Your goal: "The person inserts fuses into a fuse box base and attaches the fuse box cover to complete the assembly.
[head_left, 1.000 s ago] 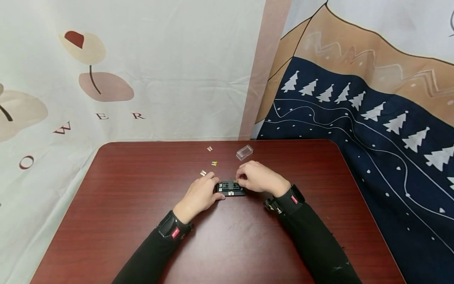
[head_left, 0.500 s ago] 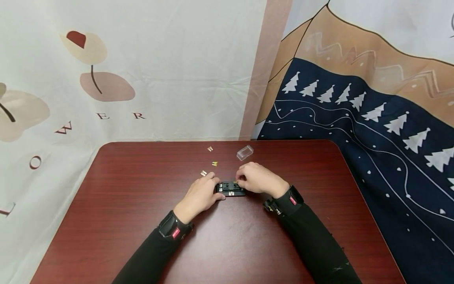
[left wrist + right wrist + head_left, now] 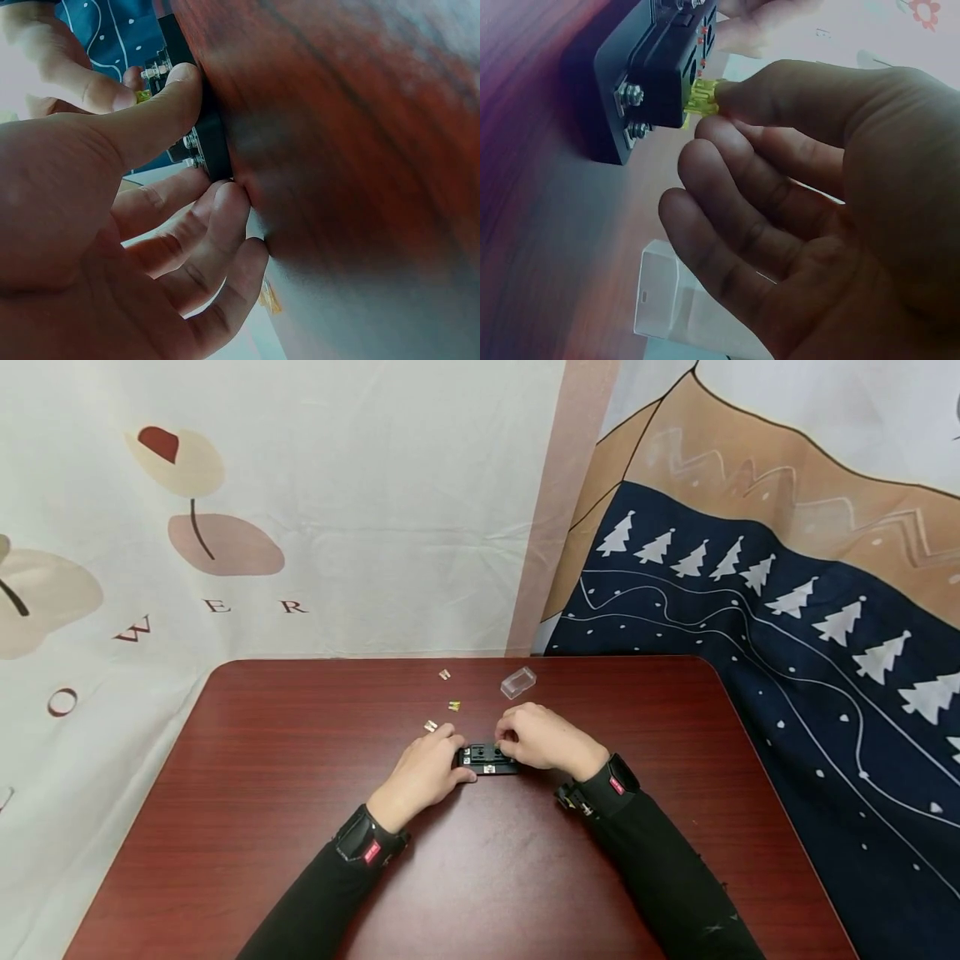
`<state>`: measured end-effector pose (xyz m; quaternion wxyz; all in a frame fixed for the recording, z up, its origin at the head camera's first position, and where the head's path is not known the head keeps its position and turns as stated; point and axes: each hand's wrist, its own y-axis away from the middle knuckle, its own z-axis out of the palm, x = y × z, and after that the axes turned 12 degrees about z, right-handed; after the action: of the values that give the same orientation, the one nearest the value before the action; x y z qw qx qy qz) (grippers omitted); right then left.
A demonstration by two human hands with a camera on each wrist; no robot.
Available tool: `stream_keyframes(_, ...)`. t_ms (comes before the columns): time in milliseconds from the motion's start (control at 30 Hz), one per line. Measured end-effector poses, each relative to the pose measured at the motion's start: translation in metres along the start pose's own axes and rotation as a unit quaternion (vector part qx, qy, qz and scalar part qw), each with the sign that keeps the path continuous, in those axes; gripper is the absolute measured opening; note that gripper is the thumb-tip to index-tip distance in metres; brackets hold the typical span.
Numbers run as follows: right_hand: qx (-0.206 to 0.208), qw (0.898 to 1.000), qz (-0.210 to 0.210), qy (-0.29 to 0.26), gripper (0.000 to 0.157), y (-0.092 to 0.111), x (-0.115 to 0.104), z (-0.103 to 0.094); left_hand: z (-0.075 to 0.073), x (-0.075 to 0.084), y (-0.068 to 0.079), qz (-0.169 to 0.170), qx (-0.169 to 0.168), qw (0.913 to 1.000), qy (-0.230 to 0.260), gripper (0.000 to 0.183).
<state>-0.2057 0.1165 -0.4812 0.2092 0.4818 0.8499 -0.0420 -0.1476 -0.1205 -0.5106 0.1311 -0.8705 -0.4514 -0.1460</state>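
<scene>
A black fuse block (image 3: 489, 759) with screw terminals sits on the table, its left end gripped between the thumb and fingers of my left hand (image 3: 422, 768). In the left wrist view that thumb (image 3: 169, 109) lies along one side of the block. My right hand (image 3: 551, 739) is over the block's right end. Its thumb and index finger pinch a yellow blade fuse (image 3: 702, 96), which meets the top of the block in the right wrist view. How deep the fuse sits I cannot tell. The other right fingers (image 3: 705, 169) are loosely bent.
Behind the block lie three small loose fuses: a pale one (image 3: 445, 675) farthest back, a yellow one (image 3: 453, 706), and another pale one (image 3: 430, 726) near my left fingers. A clear plastic cover (image 3: 517, 682) stands near the back edge of the brown table (image 3: 315, 718).
My right hand has shifted slightly left over the fuse block. The left hand, the block and the loose fuses stay where they were.
</scene>
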Motion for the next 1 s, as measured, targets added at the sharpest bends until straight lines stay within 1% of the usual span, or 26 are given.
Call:
stream_keyframes(133, 0.006, 1.0, -0.001, 0.007, 0.009, -0.002, 0.001, 0.003, 0.0, 0.0, 0.0, 0.004, 0.005, 1.0, 0.002, 0.047)
stream_keyframes(333, 0.007, 1.0, 0.001, -0.014, 0.011, -0.004, 0.002, 0.004, 0.003, -0.002, 0.0, 0.025, 0.022, 0.9994, -0.006, 0.046)
stream_keyframes(533, 0.0, 0.999, 0.013, -0.042, 0.018, -0.006, 0.001, 0.006, 0.003, -0.001, -0.001, 0.009, 0.01, 0.9999, -0.006, 0.049)
stream_keyframes(633, 0.002, 0.999, 0.015, -0.03, 0.017, -0.006, -0.002, 0.005, 0.003, -0.001, -0.002, 0.005, 0.01, 0.9999, -0.006, 0.049)
stream_keyframes(833, 0.012, 1.0, -0.001, -0.003, 0.017, -0.003, -0.008, 0.004, 0.002, 0.0, -0.003, 0.004, 0.007, 0.9999, -0.009, 0.049)
stream_keyframes(1000, 0.014, 1.0, -0.002, 0.016, 0.017, 0.0, -0.009, 0.004, 0.003, 0.001, -0.003, 0.005, 0.003, 0.9999, -0.01, 0.049)
